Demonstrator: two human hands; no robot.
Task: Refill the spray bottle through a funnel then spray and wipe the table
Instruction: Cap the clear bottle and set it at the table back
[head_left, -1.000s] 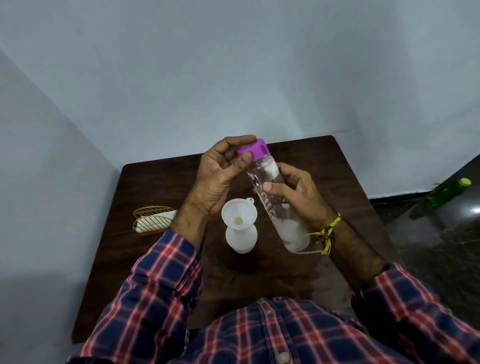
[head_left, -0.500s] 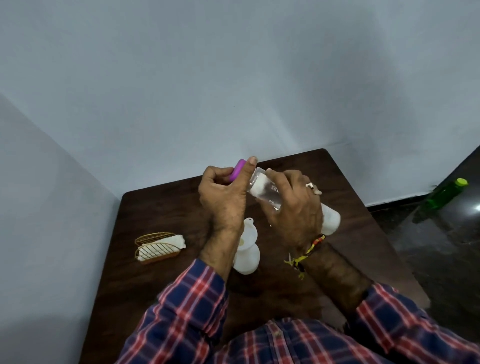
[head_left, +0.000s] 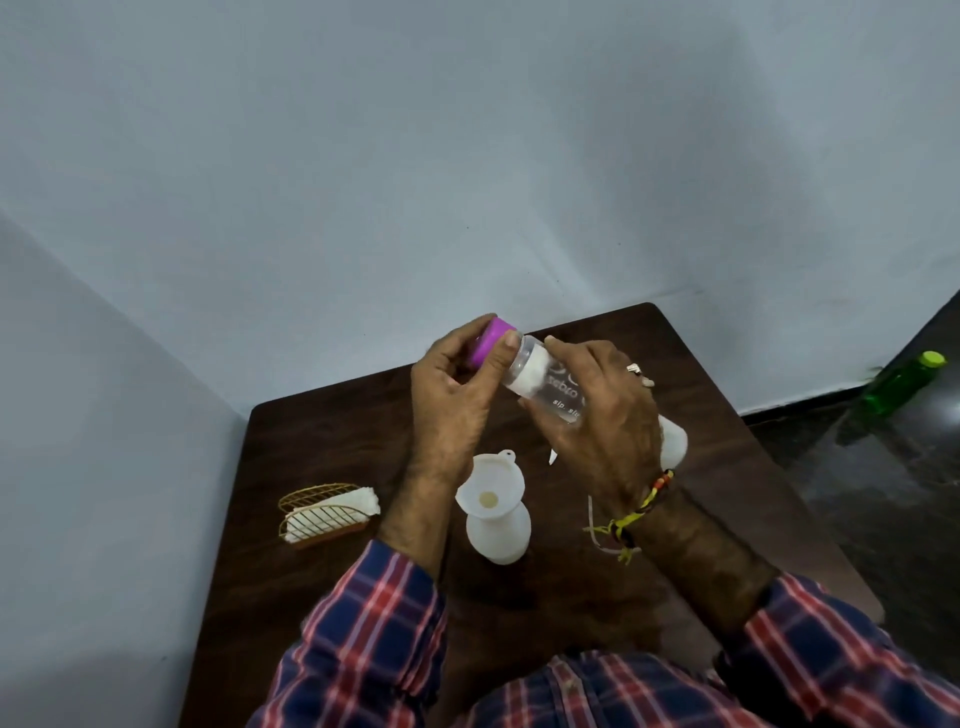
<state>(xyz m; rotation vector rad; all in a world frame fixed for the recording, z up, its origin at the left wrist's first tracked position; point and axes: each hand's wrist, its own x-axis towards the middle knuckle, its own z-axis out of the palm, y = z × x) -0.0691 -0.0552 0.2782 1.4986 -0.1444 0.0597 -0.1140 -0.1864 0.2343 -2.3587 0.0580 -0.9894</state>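
The dark wooden table (head_left: 322, 447) is the reference here, set into a corner of pale walls. Over its far half the person holds a clear water bottle (head_left: 550, 387) tilted, nearly on its side: the right hand (head_left: 605, 415) is wrapped round the body, and the left hand (head_left: 452, 395) has thumb and fingers curled on the purple cap (head_left: 493, 340), which is on the neck. At the table's middle, below the hands, stands the white spray bottle (head_left: 498, 530) with the white funnel (head_left: 491, 491) seated in its mouth. Toward the table's left edge a wire holder (head_left: 322, 514) carries a folded white cloth (head_left: 358, 501). Judging from this, the funnel is placed but pouring has not begun; uncapping, filling, spraying and wiping all remain.
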